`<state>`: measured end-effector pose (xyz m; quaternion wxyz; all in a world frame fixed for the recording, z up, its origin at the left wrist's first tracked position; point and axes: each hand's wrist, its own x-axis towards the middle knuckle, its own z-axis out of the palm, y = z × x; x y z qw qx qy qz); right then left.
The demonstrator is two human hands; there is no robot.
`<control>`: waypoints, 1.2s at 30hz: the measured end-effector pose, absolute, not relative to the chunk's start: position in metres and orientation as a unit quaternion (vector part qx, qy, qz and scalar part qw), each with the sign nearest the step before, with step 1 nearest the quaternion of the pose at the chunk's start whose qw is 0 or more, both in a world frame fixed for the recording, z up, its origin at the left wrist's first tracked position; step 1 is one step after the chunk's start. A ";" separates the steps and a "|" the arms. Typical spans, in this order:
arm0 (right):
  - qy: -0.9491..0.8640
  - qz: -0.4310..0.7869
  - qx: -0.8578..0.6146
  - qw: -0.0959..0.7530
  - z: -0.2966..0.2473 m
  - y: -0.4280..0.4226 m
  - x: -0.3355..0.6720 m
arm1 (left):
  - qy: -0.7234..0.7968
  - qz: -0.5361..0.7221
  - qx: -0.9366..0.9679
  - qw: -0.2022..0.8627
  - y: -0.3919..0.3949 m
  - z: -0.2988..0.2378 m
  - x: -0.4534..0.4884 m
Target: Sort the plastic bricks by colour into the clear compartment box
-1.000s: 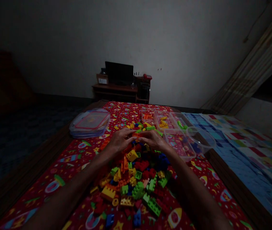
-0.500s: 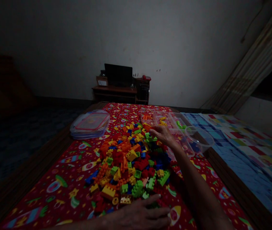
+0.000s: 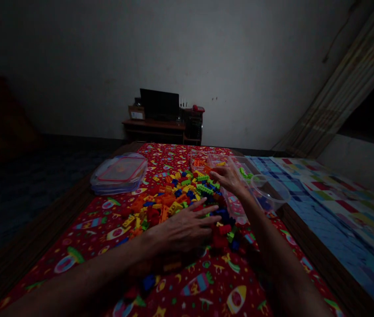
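A heap of red, yellow, green, blue and orange toy building bricks [image 3: 170, 200] lies on the red patterned cloth. My left hand [image 3: 187, 225] rests over the near side of the heap, palm down with its fingers spread, covering part of it. Beyond it, my right hand [image 3: 229, 179] pinches an orange toy brick [image 3: 207, 169] between thumb and fingers, at the heap's far right edge. Clear plastic containers [image 3: 231, 199] stand by this hand; orange, yellow and green bricks show inside separate ones. The right forearm hides part of them.
Stacked clear lids [image 3: 119, 174] with coloured rims sit at the table's left. A round clear tub [image 3: 284, 196] stands at the right, near the wooden edge. Beyond are a desk with a monitor [image 3: 159, 103] and, at right, a bed with a checked blue cover [image 3: 312, 211].
My left hand has moved forward from the table's near side onto the heap, and near bricks have shifted. My right hand has edged toward the containers with the orange toy brick.
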<state>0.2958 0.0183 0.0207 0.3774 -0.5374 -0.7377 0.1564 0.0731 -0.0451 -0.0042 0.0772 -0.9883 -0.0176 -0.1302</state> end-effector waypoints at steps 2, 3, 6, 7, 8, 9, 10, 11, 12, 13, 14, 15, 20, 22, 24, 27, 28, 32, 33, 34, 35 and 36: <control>-0.737 0.141 -0.548 0.370 0.018 0.030 0.300 | -0.042 -0.142 -0.987 0.064 -0.029 0.001 0.074; -0.736 0.128 -0.558 0.362 0.018 0.036 0.301 | -0.055 -0.146 -0.986 0.058 -0.019 0.002 0.074; -0.729 0.064 -0.599 0.327 0.025 0.057 0.298 | -0.099 -0.149 -0.983 0.033 0.012 0.001 0.077; -0.723 0.031 -0.616 0.312 0.029 0.064 0.296 | -0.112 -0.150 -0.982 0.021 0.023 0.000 0.079; -0.717 0.000 -0.632 0.294 0.033 0.071 0.293 | -0.126 -0.150 -0.981 0.008 0.033 -0.002 0.080; -0.711 -0.027 -0.647 0.272 0.036 0.079 0.291 | -0.139 -0.152 -0.978 -0.004 0.041 -0.003 0.081; -0.708 -0.048 -0.660 0.248 0.039 0.086 0.288 | -0.154 -0.154 -0.976 -0.015 0.048 -0.003 0.080; -0.705 -0.061 -0.669 0.225 0.040 0.094 0.285 | -0.168 -0.156 -0.973 -0.024 0.052 -0.002 0.078; -0.704 -0.069 -0.676 0.204 0.041 0.101 0.283 | -0.183 -0.161 -0.969 -0.031 0.054 -0.001 0.073; -0.706 -0.073 -0.679 0.188 0.040 0.108 0.282 | -0.196 -0.168 -0.965 -0.037 0.052 0.002 0.066; -0.707 -0.075 -0.681 0.176 0.039 0.115 0.281 | -0.207 -0.174 -0.962 -0.042 0.048 0.003 0.056; -0.707 -0.076 -0.683 0.169 0.037 0.120 0.280 | -0.220 -0.183 -0.957 -0.045 0.040 0.004 0.043; -0.724 -0.070 -0.665 0.169 0.032 0.130 0.280 | -0.241 -0.169 -0.955 -0.025 -0.039 -0.017 -0.037; -0.741 -0.064 -0.646 0.171 0.033 0.120 0.279 | -0.243 -0.155 -0.957 -0.004 -0.074 -0.031 -0.059; -0.768 -0.042 -0.612 0.182 0.034 0.102 0.276 | -0.236 -0.131 -0.963 0.009 -0.099 -0.042 -0.067; -0.802 0.019 -0.546 0.243 0.031 0.065 0.269 | -0.231 -0.120 -0.965 0.033 -0.109 -0.050 -0.058; -0.804 0.040 -0.527 0.272 0.028 0.053 0.267 | -0.232 -0.128 -0.964 0.040 -0.107 -0.051 -0.051; -0.793 0.096 -0.499 0.336 0.019 0.012 0.263 | -0.227 -0.158 -0.959 0.054 -0.080 -0.053 -0.018; -0.791 0.105 -0.499 0.339 0.017 0.005 0.264 | -0.224 -0.162 -0.959 0.054 -0.073 -0.052 -0.009; -0.787 0.111 -0.502 0.341 0.017 -0.001 0.264 | -0.226 -0.172 -0.957 0.052 -0.065 -0.050 0.000; -0.784 0.115 -0.507 0.339 0.017 -0.007 0.265 | -0.224 -0.182 -0.956 0.047 -0.058 -0.048 0.008; -0.783 0.117 -0.514 0.332 0.018 -0.012 0.265 | -0.230 -0.198 -0.952 0.044 -0.050 -0.046 0.017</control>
